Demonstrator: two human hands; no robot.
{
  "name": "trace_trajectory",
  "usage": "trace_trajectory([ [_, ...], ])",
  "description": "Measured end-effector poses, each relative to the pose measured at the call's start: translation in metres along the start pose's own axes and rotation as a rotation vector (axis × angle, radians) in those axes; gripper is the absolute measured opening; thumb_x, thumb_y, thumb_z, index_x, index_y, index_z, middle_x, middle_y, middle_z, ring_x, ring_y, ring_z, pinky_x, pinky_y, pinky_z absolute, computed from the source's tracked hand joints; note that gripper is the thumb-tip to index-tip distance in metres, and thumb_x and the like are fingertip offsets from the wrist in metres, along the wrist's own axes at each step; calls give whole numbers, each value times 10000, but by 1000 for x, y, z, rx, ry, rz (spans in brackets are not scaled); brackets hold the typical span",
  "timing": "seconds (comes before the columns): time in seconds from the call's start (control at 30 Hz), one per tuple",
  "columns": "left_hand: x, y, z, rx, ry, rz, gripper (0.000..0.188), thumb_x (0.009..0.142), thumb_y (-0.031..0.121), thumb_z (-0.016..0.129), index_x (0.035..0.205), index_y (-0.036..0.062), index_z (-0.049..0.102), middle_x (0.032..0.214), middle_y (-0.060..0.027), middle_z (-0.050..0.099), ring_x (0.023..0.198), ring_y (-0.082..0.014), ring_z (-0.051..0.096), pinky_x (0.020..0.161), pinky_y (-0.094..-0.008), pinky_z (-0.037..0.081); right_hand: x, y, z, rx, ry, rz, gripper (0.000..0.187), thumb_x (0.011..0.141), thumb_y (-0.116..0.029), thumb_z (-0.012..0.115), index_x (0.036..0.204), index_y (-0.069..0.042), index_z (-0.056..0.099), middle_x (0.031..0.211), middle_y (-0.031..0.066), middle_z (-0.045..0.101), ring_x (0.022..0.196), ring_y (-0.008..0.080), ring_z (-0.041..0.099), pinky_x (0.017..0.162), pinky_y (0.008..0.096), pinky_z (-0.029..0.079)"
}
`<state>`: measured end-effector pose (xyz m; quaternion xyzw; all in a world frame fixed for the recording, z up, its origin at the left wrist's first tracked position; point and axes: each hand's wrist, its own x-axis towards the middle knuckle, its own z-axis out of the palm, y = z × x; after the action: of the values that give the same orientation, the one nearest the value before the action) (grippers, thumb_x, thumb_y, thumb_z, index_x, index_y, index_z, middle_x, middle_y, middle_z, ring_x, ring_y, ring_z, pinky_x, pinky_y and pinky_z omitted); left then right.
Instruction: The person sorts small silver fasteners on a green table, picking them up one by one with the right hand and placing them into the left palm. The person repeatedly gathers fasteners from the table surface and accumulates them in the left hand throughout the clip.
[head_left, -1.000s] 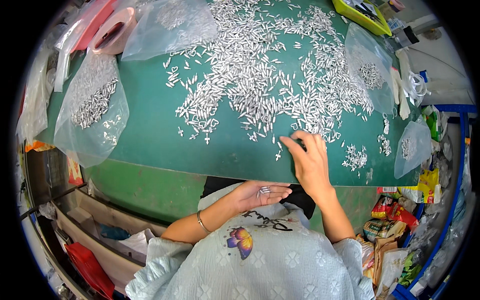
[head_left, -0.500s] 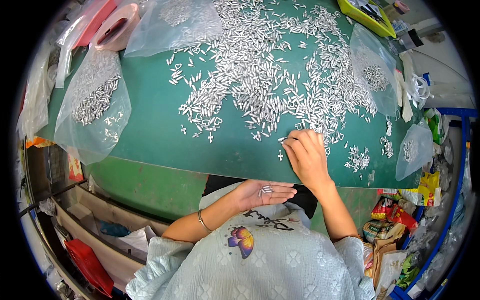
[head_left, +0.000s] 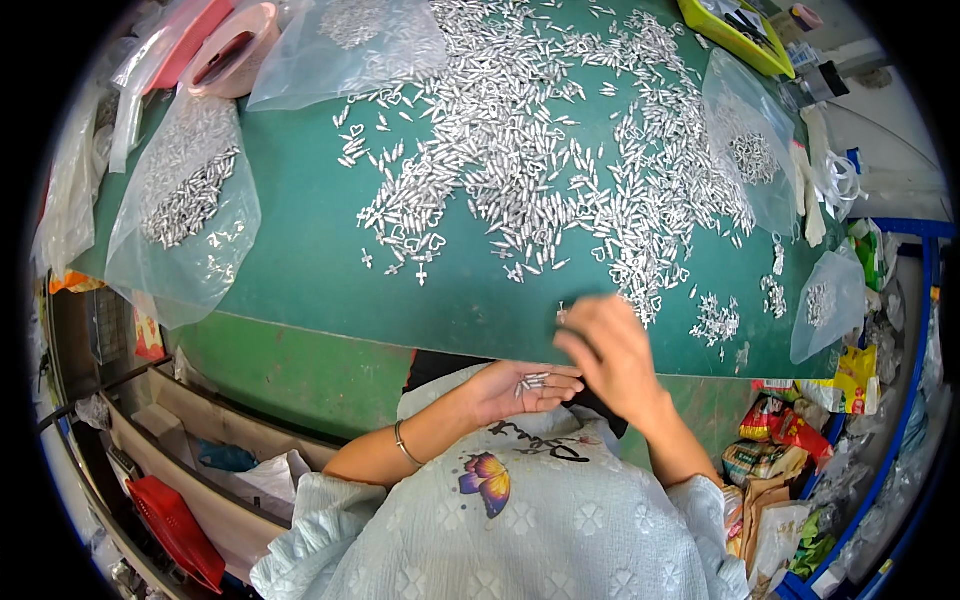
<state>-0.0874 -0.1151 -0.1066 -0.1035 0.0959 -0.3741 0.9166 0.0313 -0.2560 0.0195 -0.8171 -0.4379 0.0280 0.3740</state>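
Observation:
My left hand (head_left: 497,394) lies palm up at the table's near edge, its fingers stretched out flat. Several small silver bullet-shaped metal pieces (head_left: 533,382) rest in that palm. Just right of it, my right hand (head_left: 613,356) hangs over the table edge, its fingers curled and smeared by motion. Whether it pinches a piece cannot be made out. A small silver cross charm (head_left: 562,309) lies beside its fingertips, partly covered. Beyond both hands spreads a big loose heap of silver pieces (head_left: 515,180), with open heart shapes and crosses among them, on the green tabletop (head_left: 300,240).
Clear plastic bags of silver pieces stand at left (head_left: 190,210), far back (head_left: 350,45) and right (head_left: 755,150). Small piles of charms (head_left: 716,320) lie near a smaller bag (head_left: 825,305). A pink bowl (head_left: 262,50) and a yellow-green tray (head_left: 745,40) sit at the far corners.
My right hand has moved back from the heap's near edge toward my left palm. My left hand has barely shifted and still bears the pieces.

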Motion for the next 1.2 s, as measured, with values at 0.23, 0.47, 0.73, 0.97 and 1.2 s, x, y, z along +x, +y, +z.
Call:
trace_trajectory([
  [0.23, -11, 6, 67, 409, 460, 32, 421, 1020, 219, 481, 1285, -105, 522, 1235, -210, 624, 1084, -231, 658, 980, -335, 522, 36, 26, 16, -165, 50, 50, 153, 791, -30, 689, 933, -8, 635, 965, 115, 593, 906, 318, 545, 783, 412, 436],
  [0.47, -28, 6, 22, -15, 54, 78, 404, 1008, 181, 461, 1271, -119, 524, 1230, -264, 613, 1160, -313, 622, 977, -381, 522, 22, -13, 17, 30, -111, -41, 197, 770, -56, 714, 945, -23, 631, 967, 106, 582, 869, 296, 538, 735, 394, 422],
  [0.73, -31, 11, 70, 146, 487, 102, 398, 1001, 160, 417, 1241, -133, 537, 1168, -250, 644, 1038, -299, 670, 917, -389, 547, 30, -3, 23, -104, -89, -22, 152, 790, -69, 703, 913, -38, 618, 959, 100, 557, 866, 289, 522, 723, 396, 402],
  [0.97, -37, 10, 30, 35, 169, 116, 373, 990, 154, 456, 1224, -120, 552, 1120, -230, 661, 967, -260, 683, 858, -351, 558, 51, -6, 32, -109, 3, 28, 168, 784, -8, 704, 934, -29, 632, 941, 102, 584, 885, 298, 551, 761, 384, 426],
  [1.2, -37, 10, 40, 192, 319, 115, 360, 976, 152, 498, 1221, -105, 558, 1088, -212, 669, 923, -229, 684, 829, -315, 554, 45, 9, 39, -205, 20, -31, 206, 784, 25, 653, 983, -16, 615, 946, 101, 572, 865, 286, 549, 739, 403, 427],
])
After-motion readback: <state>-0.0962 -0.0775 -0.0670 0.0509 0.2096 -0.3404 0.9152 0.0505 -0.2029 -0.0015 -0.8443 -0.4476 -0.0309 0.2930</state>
